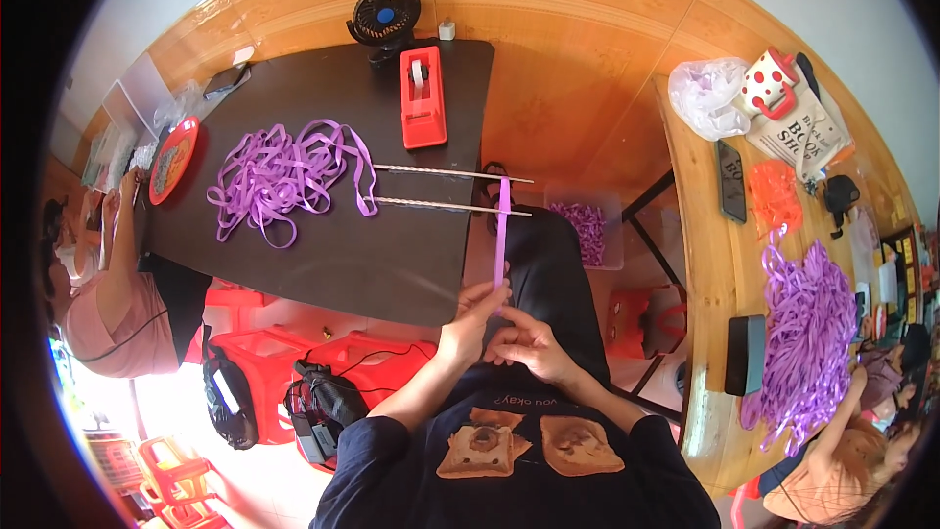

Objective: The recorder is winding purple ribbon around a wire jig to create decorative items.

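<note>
That purple ribbon (pixel 501 235) looks thin, floppy, probably slippery. Your left hand (pixel 473 318) pinches its near end, right hand (pixel 529 343) half-curled alongside; hold near the rods (pixel 452 188).

Scene is brightly and evenly lit by daylight. Strongest light enters at lower left, where the floor (pixel 166 402) is blown out to near white. The dark table (pixel 392 264) carries a soft sheen but no hard glare. Shadows are weak and diffuse. Colours are saturated with a warm cast. Centre is sharp; fisheye distortion bends straight edges toward the rim, which softens into a black vignette.
</note>
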Available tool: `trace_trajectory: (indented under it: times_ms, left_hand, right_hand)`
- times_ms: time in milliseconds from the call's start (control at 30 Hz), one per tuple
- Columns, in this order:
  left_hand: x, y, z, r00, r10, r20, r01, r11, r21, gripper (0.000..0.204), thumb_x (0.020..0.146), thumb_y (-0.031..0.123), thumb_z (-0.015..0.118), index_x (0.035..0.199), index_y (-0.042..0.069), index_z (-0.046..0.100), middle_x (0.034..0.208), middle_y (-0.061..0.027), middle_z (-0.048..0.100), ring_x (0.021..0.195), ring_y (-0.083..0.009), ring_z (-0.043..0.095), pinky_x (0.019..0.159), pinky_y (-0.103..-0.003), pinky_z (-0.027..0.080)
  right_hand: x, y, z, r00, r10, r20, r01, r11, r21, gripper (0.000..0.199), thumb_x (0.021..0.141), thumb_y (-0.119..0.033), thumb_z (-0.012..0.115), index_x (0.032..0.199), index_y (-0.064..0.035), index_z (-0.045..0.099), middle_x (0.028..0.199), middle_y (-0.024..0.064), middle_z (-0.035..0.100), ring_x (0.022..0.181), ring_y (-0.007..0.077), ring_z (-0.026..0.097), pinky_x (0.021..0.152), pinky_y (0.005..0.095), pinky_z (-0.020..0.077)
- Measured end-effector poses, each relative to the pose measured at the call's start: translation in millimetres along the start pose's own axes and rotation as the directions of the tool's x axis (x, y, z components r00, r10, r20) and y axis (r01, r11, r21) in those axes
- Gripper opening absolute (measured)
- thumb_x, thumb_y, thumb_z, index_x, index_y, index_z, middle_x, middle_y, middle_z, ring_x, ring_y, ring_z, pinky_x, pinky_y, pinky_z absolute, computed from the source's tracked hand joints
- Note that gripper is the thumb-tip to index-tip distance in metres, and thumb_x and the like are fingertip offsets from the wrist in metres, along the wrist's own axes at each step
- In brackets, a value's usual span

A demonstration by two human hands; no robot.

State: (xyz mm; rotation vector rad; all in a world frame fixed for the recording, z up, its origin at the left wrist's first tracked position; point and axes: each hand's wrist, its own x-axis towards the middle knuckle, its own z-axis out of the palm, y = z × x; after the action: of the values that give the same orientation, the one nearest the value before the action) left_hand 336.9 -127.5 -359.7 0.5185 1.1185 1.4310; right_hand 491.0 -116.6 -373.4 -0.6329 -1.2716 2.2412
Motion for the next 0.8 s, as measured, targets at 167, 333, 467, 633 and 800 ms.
trace_trajectory:
  times_ms: [167,333,467,633,800]
  left_hand:
    - [0.6,1.2,1.9,1.0,0.002,-0.01,-0.002,1.0,-0.027,0.02,0.089,0.012,0.065,0.102,-0.002,0.068,0.09,-0.0076,0.068,0.084,-0.0116,0.061,0.079,-0.025,0.047]
    - [8.1,-6.5,-9.5,1.0,-0.015,0.025,0.014,1.0,0.008,0.019,0.089,0.013,0.064,0.1,-0.001,0.069,0.089,-0.0077,0.068,0.085,-0.0127,0.062,0.078,-0.025,0.048]
    - [9.7,-7.7,-10.3,0.998,-0.039,0.042,0.04,0.999,-0.024,0.018,0.09,0.014,0.063,0.099,0.0,0.069,0.086,-0.0062,0.068,0.081,-0.0124,0.062,0.074,-0.024,0.048]
    - [1.2,-0.2,-7.3,0.989,-0.133,0.06,0.137,0.989,-0.058,0.018,0.09,0.018,0.063,0.096,0.003,0.07,0.08,-0.0033,0.067,0.073,-0.0087,0.06,0.067,-0.021,0.045]
    - [-10.2,2.6,-6.6,0.976,-0.176,0.128,0.182,0.983,-0.034,0.021,0.094,0.02,0.057,0.095,0.003,0.068,0.076,-0.0042,0.066,0.064,-0.0097,0.059,0.06,-0.021,0.044]
  right_hand:
    - [1.8,4.5,-0.3,0.997,-0.079,-0.013,0.078,0.995,-0.057,0.057,0.092,-0.001,0.055,0.143,-0.008,0.031,0.09,0.0128,0.065,0.083,0.0164,0.062,0.075,0.0262,0.0486]
    - [0.8,1.7,3.0,0.993,-0.111,-0.032,0.108,0.992,-0.07,0.056,0.091,-0.001,0.056,0.142,-0.0073,0.033,0.091,0.0125,0.066,0.083,0.0155,0.062,0.073,0.0258,0.0485]
    - [0.7,4.4,-5.8,0.929,-0.094,-0.359,0.098,0.995,-0.006,0.037,0.088,-0.002,0.058,0.124,-0.0066,0.056,0.089,0.0113,0.068,0.07,0.0112,0.062,0.059,0.0195,0.0449]
    - [36.4,-31.6,-14.5,0.524,-0.848,-0.082,0.316,0.283,-0.905,0.035,0.076,0.014,0.063,0.108,-0.0012,0.062,0.08,0.0089,0.061,0.066,0.0179,0.057,0.057,0.0279,0.0455]
    - [57.4,-62.1,-21.7,0.463,-0.743,0.482,0.292,-0.386,-0.875,0.036,0.066,-0.014,0.068,0.102,-0.0088,0.068,0.099,0.0095,0.058,0.074,0.0233,0.058,0.059,0.0338,0.0446]
